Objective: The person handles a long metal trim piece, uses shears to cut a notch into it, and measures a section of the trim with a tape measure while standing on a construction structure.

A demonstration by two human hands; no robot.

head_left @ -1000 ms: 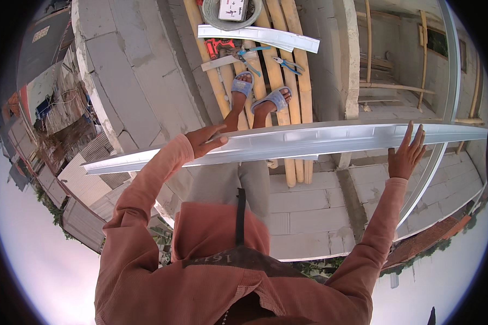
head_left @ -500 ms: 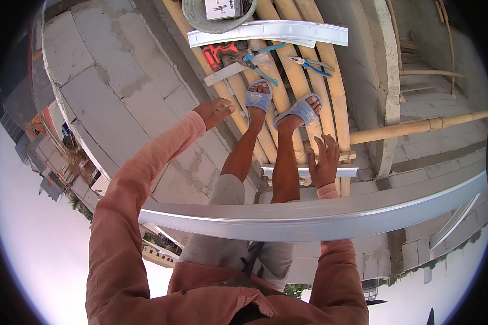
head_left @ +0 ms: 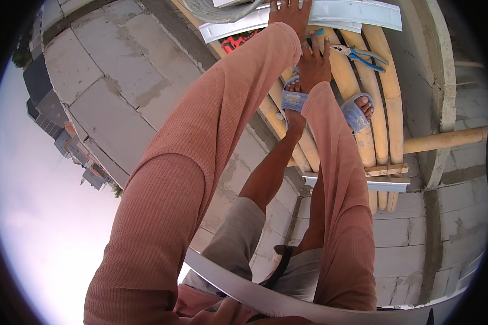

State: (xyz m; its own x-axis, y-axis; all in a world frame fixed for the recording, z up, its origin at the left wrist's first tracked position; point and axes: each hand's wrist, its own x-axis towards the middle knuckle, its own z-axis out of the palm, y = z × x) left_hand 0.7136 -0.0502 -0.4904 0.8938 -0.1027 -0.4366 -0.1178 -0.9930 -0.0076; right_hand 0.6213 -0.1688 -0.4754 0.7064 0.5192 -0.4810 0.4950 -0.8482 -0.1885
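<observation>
So the main thing here is a pale silver metal strip (head_left: 358, 13), lying crosswise on a row of bamboo poles (head_left: 393, 116) near the top of the view. It overlaps another strip just under it. The left hand (head_left: 290, 15) is down over the strip, fingers running up toward the picture's edge with their tips cut off, so I can't tell if they're gripping or just resting there.

Right hand (head_left: 313, 69) is just below that, fingers stretched out and a bit apart. It's right over a blue tool (head_left: 320, 31) that's mostly hidden; only small bits poke out around the hand, and I can't say if they're touching.

Close by on the right are pliers (head_left: 366, 58) with blue handles, jaws pointing toward the right hand. Over on the left, a red and black tool (head_left: 238, 41) peeks out below the strip, and a grey tub (head_left: 222, 12) sits at the upper edge, partly cut off.

Further out: blue sandals (head_left: 355, 116) on the person's feet, then a short metal piece (head_left: 382, 184) beside a small wood block (head_left: 387, 170) across the poles. A long metal channel (head_left: 238, 287) curves across in front of the grey shorts (head_left: 230, 230). Big grey block wall (head_left: 119, 76) on the left.
</observation>
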